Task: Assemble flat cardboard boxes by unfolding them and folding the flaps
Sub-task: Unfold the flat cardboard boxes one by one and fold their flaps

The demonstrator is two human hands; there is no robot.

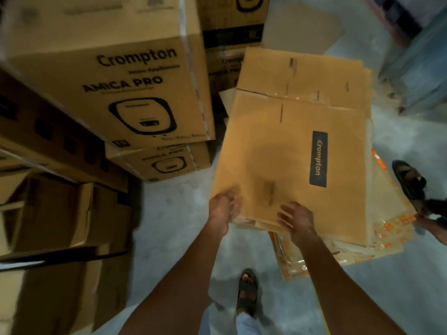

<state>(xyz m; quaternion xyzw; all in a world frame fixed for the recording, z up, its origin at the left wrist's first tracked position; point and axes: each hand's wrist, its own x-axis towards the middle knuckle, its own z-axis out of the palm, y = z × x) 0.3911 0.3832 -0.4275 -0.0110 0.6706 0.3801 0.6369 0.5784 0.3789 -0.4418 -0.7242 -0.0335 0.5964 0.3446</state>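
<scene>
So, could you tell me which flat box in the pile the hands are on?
The top flat box, with the black Crompton label: left hand grips its near corner, right hand rests on it.

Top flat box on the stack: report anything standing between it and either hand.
Nothing visible does. The left hand grips the top flat box at its near left corner, and the right hand rests on the near edge. Nothing lies on top of it.

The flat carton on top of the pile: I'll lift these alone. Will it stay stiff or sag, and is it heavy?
Probably light: the flat carton is folded cardboard. It likely hinges at its far crease, stiff elsewhere. Wide, so awkward; left hand and right hand both steady it.
</scene>
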